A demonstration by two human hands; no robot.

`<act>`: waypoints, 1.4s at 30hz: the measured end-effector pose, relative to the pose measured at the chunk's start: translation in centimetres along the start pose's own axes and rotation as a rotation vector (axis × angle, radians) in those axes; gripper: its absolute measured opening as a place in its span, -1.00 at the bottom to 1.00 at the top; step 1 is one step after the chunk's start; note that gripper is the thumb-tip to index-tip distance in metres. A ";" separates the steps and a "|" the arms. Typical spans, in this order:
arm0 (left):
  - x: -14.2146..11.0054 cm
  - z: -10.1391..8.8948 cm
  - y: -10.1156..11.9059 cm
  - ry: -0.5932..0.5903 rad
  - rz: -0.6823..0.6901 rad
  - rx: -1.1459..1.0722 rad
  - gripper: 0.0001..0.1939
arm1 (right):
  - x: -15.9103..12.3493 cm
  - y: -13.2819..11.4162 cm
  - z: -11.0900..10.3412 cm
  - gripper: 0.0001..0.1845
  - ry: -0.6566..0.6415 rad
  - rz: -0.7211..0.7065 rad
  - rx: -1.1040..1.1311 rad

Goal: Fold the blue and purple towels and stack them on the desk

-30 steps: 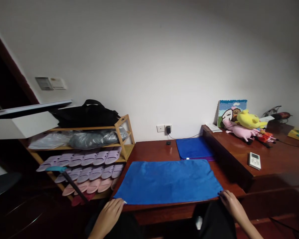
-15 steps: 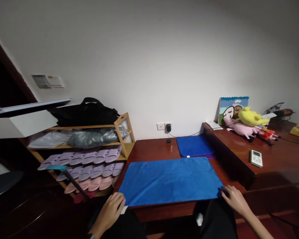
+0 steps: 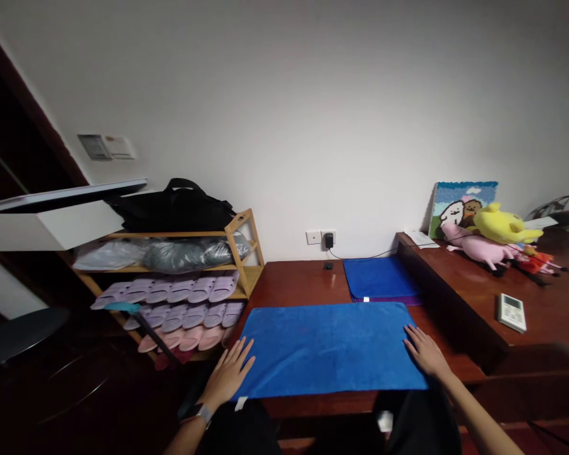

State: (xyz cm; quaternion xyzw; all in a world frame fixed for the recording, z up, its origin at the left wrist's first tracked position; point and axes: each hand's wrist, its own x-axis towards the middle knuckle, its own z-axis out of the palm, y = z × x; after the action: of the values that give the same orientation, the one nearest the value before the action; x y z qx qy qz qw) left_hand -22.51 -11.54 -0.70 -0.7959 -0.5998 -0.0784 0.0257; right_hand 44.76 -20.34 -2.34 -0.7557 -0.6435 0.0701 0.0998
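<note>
A blue cloth (image 3: pixel 326 347), like a towel, lies spread out on the dark red wooden desk (image 3: pixel 293 284). It has a white tag at its near left corner and faint creases on its left side. My left hand (image 3: pixel 230 373) rests over the cloth's left edge, fingers spread. On the right edge lies my right hand (image 3: pixel 425 351), its fingers stretched out flat. Neither hand grips anything. Behind the spread cloth is a folded blue cloth (image 3: pixel 381 278), with a purple one showing beneath it.
At left stands a wooden rack (image 3: pixel 244 249) with several slippers (image 3: pixel 180 287) and a black bag (image 3: pixel 175 208). A raised surface at right bears plush toys (image 3: pixel 502 224), a picture (image 3: pixel 464 202) and a white remote (image 3: pixel 511 312). A black plug (image 3: pixel 329 241) sits in the wall socket.
Both hands have let go of the cloth's near corners and moved forward along its side edges, fingers now spread. The view has shifted slightly left.
</note>
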 end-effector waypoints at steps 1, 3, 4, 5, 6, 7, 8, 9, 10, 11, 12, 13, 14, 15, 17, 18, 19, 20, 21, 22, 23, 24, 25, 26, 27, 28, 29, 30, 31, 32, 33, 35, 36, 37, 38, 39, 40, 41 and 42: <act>-0.2 -0.1 -0.2 0.000 0.011 -0.002 -0.38 | 0.0 0.4 0.1 -0.27 0.011 -0.004 -0.001; 0.0 -0.5 -0.7 0.032 0.037 -0.013 -0.41 | 0.6 0.8 -0.1 -0.28 0.044 -0.013 -0.003; 0.5 -0.7 -0.8 0.063 0.046 -0.021 -0.42 | 1.1 0.8 -0.4 -0.29 0.064 -0.019 -0.007; 1.2 -0.9 -0.9 0.100 0.050 -0.031 -0.44 | 1.8 0.7 -0.7 -0.30 0.084 -0.022 -0.013; 2.1 -1.0 -1.0 0.135 0.049 -0.045 -0.45 | 2.6 0.5 -1.0 -0.31 0.099 -0.018 -0.022; 3.1 -1.2 -1.0 0.161 0.047 -0.060 -0.45 | 3.5 0.2 -1.3 -0.31 0.107 -0.008 -0.033; 4.3 -1.2 -0.9 0.174 0.045 -0.075 -0.46 | 4.5 -0.1 -1.4 -0.31 0.107 0.007 -0.044; 5.5 -1.2 -0.8 0.174 0.043 -0.088 -0.47 | 5.4 -0.4 -1.5 -0.31 0.100 0.022 -0.052; 6.7 -1.1 -0.6 0.161 0.040 -0.095 -0.46 | 6.3 -0.7 -1.4 -0.31 0.087 0.033 -0.056; 7.8 -1.0 -0.5 0.140 0.034 -0.096 -0.46 | 7.0 -0.9 -1.2 -0.31 0.068 0.043 -0.055; 8.8 -0.7 -0.3 0.112 0.025 -0.092 -0.45 | 7.7 -1.1 -0.9 -0.30 0.048 0.056 -0.053; 9.6 -0.4 -0.2 0.082 0.014 -0.086 -0.43 | 8.1 -1.2 -0.6 -0.30 0.030 0.074 -0.052; 10.3 -0.1 -0.2 0.056 0.001 -0.079 -0.42 | 8.5 -1.3 -0.1 -0.29 0.014 0.093 -0.053; 10.7 0.3 -0.1 0.037 -0.012 -0.072 -0.41 | 8.6 -1.3 0.2 -0.28 0.004 0.110 -0.057; 11.2 0.9 0.0 0.022 -0.036 -0.059 -0.40 | 8.7 -1.2 0.8 -0.27 0.006 0.122 -0.072; 11.2 1.1 0.1 0.021 -0.044 -0.052 -0.39 | 8.6 -1.1 1.0 -0.27 0.015 0.121 -0.081; 11.2 1.2 0.1 0.019 -0.052 -0.045 -0.38 | 8.5 -1.1 1.0 -0.27 0.026 0.123 -0.089; 11.1 1.2 0.2 0.014 -0.058 -0.038 -0.37 | 8.4 -1.1 1.0 -0.27 0.036 0.128 -0.097; 11.1 1.1 0.3 0.006 -0.062 -0.033 -0.37 | 8.3 -1.1 0.9 -0.26 0.044 0.137 -0.104; 11.1 0.9 0.3 -0.001 -0.066 -0.029 -0.36 | 8.2 -1.2 0.9 -0.26 0.045 0.146 -0.112; 11.2 0.5 0.4 -0.008 -0.070 -0.029 -0.37 | 8.2 -1.2 0.8 -0.26 0.040 0.151 -0.118; 11.3 0.1 0.5 -0.011 -0.073 -0.030 -0.38 | 8.1 -1.3 0.8 -0.26 0.030 0.154 -0.120; 11.5 -0.3 0.6 -0.010 -0.075 -0.033 -0.40 | 8.1 -1.3 0.9 -0.26 0.019 0.156 -0.120; 11.6 -0.7 0.6 -0.005 -0.080 -0.035 -0.41 | 8.1 -1.3 0.9 -0.26 0.006 0.159 -0.119; 11.7 -1.0 0.7 0.006 -0.087 -0.037 -0.43 | 8.1 -1.3 0.9 -0.26 -0.005 0.164 -0.117; 11.8 -1.2 0.8 0.024 -0.093 -0.039 -0.43 | 8.1 -1.3 0.7 -0.26 -0.014 0.170 -0.114; 11.8 -1.3 0.9 0.048 -0.098 -0.041 -0.43 | 8.1 -1.3 0.4 -0.26 -0.022 0.177 -0.113; 11.8 -1.3 1.0 0.073 -0.098 -0.043 -0.43 | 8.1 -1.4 0.0 -0.27 -0.031 0.183 -0.114; 11.7 -1.2 1.0 0.092 -0.095 -0.047 -0.42 | 8.1 -1.7 -0.7 -0.27 -0.044 0.188 -0.118; 11.6 -1.0 1.1 0.102 -0.089 -0.052 -0.41 | 8.1 -2.2 -1.5 -0.29 -0.059 0.198 -0.123; 11.6 -0.8 1.0 0.102 -0.082 -0.059 -0.40 | 8.1 -3.0 -2.4 -0.31 -0.063 0.221 -0.130; 11.5 -0.1 0.9 0.077 -0.075 -0.073 -0.38 | 8.2 -5.8 -4.1 -0.34 -0.012 0.253 -0.137; 11.6 0.2 0.8 0.063 -0.076 -0.079 -0.37 | 8.2 -7.9 -4.6 -0.36 0.049 0.250 -0.135; 11.7 0.4 0.7 0.054 -0.078 -0.086 -0.36 | 8.3 -10.3 -4.9 -0.36 0.120 0.193 -0.123; 11.8 0.7 0.6 0.049 -0.079 -0.090 -0.36 | 8.4 -13.1 -4.7 -0.36 0.148 0.117 -0.112; 11.9 0.8 0.5 0.046 -0.079 -0.091 -0.35 | 8.5 -16.3 -4.1 -0.37 0.139 0.034 -0.100; 12.0 0.9 0.4 0.040 -0.079 -0.091 -0.35 | 8.5 -19.6 -3.3 -0.39 0.124 -0.045 -0.086; 12.1 1.0 0.4 0.032 -0.080 -0.089 -0.34 | 8.5 -23.0 -2.1 -0.40 0.106 -0.129 -0.068; 12.1 1.0 0.4 0.022 -0.081 -0.085 -0.34 | 8.4 -26.3 -0.9 -0.40 0.083 -0.223 -0.038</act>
State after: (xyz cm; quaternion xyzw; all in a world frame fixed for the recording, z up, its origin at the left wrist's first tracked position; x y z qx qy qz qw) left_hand -18.75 0.01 0.21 -0.7705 -0.6271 -0.1137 -0.0049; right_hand 21.15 -8.15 5.04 -0.6833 -0.7201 0.0151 0.1194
